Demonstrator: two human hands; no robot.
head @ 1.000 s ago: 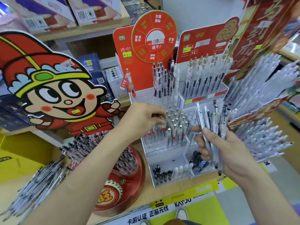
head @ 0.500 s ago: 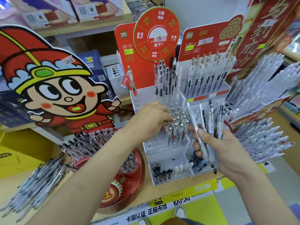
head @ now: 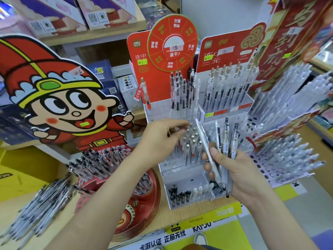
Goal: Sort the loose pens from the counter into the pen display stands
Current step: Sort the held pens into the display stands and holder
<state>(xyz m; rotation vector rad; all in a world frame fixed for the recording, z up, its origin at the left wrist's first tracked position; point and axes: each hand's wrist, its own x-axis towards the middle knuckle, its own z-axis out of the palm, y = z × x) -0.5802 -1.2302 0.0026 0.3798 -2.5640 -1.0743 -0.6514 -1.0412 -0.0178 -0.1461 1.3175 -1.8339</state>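
My right hand point(head: 241, 174) grips a bundle of loose pens point(head: 225, 141), clear and white, fanned upward. One white pen point(head: 207, 150) leans left out of the bundle. My left hand point(head: 160, 138) hovers over the middle tier of the clear display stand point(head: 182, 170), its fingers loosely curled, fingertips close to that white pen's top end. I see nothing held in it. Upright pens point(head: 191, 143) fill the middle tier and more pens point(head: 182, 91) stand in the top tier. A heap of loose pens point(head: 36, 206) lies on the counter at the left.
A second red-backed stand point(head: 228, 87) with gold-capped pens is behind my right hand. White racks point(head: 288, 152) of clear pens jut out at the right. A round red display point(head: 115, 159) and a cartoon cutout point(head: 59, 98) stand at the left. The stand's bottom tray point(head: 180, 193) holds caps.
My left hand has lifted off the middle-tier pens and its fingers have stretched right, toward the white pen. My right hand has tipped that pen further left.
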